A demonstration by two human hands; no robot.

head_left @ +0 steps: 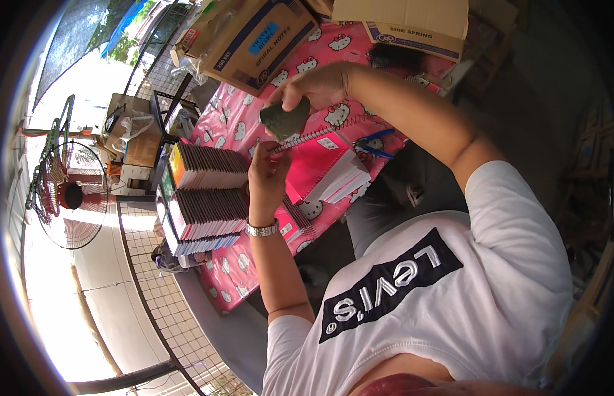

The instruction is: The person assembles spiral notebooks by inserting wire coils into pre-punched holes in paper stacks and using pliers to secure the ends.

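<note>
A pink-covered notebook [310, 165] lies on the table in front of me, its white pages fanned at the near right. A dark spiral coil [307, 137] runs along its far edge and sticks out past the right corner. My left hand [267, 181], with a metal watch on the wrist, is closed with its fingertips at the coil's left end. Above the coil, my right hand [320, 89] grips a dark green block [285, 120], whose exact kind I cannot tell. Blue-handled pliers [376, 144] rest to the right of the notebook.
Tall stacks of spiral notebooks [205, 195] stand left of my left hand. Cardboard boxes [257, 49] sit at the table's far side, with an open carton [419, 30] farther right. A fan [71, 196] stands at the far left. The table has a pink patterned cover [238, 267].
</note>
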